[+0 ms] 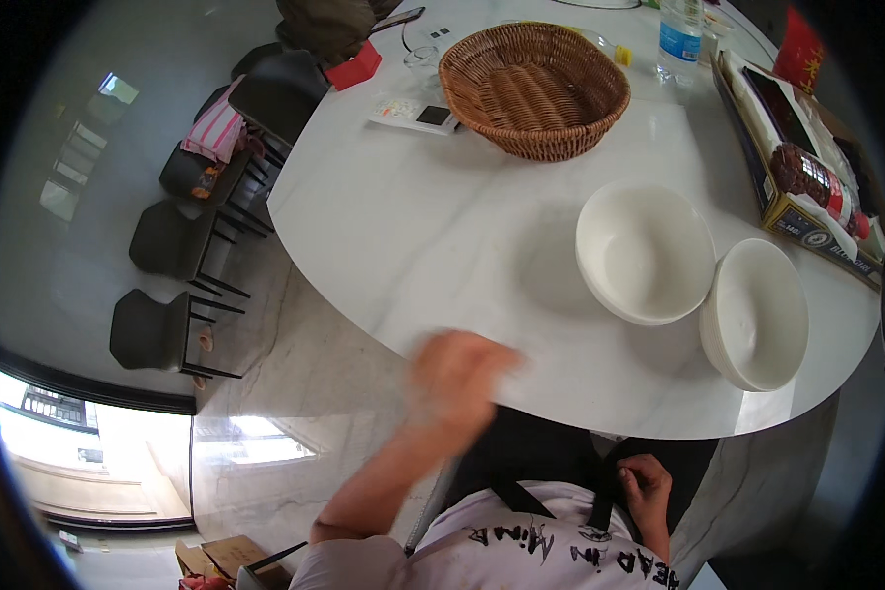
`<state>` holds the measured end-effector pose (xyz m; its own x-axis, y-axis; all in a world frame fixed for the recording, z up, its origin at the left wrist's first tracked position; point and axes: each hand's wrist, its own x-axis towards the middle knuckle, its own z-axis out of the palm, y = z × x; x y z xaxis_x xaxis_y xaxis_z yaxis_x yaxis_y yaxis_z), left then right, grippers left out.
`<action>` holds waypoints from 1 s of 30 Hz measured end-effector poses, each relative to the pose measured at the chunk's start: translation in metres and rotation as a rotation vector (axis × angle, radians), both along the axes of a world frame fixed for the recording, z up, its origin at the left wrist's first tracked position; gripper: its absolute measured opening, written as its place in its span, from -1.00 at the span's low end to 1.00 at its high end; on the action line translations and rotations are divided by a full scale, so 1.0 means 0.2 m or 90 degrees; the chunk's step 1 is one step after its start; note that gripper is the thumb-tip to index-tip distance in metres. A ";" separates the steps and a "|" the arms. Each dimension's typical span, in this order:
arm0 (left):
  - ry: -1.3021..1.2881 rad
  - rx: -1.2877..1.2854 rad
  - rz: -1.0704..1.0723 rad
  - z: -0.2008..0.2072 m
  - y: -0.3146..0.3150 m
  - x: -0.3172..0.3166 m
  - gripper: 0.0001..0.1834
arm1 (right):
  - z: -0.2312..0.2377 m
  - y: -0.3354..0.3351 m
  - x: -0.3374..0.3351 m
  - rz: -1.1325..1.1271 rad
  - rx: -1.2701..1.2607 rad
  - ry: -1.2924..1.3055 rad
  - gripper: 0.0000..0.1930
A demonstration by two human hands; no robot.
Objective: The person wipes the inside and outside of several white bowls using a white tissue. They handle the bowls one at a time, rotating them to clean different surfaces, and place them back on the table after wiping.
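Note:
My left hand (459,372) hovers over the table's near edge, left of the bowls. Motion smears its fingers, and I see nothing held in it. Low by my lap rests my right hand (647,487), its fingers curled in and no object showing between them. Two white bowls stand side by side on the right part of the table: a rounder one (645,258) and, nearer the edge, a second one (755,317) tilted in view. Both look bare inside. Neither hand touches them. Beyond them sits a brown wicker basket (535,90).
The white marble-look table (403,246) has a curved edge. Along its right lies a cardboard tray (806,211) with a dark red bottle (814,182). A water bottle (679,41), a small packet (415,113) and a red box (354,67) stand far off. Dark chairs (172,241) line the left.

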<state>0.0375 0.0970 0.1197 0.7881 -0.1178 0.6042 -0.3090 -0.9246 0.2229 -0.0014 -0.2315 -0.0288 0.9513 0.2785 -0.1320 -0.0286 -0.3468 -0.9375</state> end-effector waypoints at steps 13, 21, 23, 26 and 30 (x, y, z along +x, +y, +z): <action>-0.081 -0.040 0.023 0.23 0.04 0.13 -0.81 | -0.19 -0.01 -0.01 0.004 -0.067 -0.008 -0.93; 0.027 0.014 -0.044 0.08 0.13 0.44 -0.94 | -0.25 -0.10 -0.08 0.001 -0.090 -0.019 -0.91; 0.058 0.030 0.087 0.10 0.37 0.44 -0.94 | -0.20 -0.09 -0.05 -0.014 -0.102 -0.021 -0.91; 0.040 0.089 0.346 0.05 0.75 0.21 -0.94 | -0.23 -0.06 -0.04 -0.004 -0.107 -0.021 -0.91; 0.118 0.222 0.547 -0.01 1.23 -0.22 -0.95 | -0.26 -0.08 -0.04 -0.006 -0.038 -0.035 -0.91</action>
<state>-0.0066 0.3433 0.1177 0.7685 0.3975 0.5015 0.5219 -0.8428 -0.1318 -0.0089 -0.2484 -0.0798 0.9600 0.2632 -0.0954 0.0190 -0.4014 -0.9157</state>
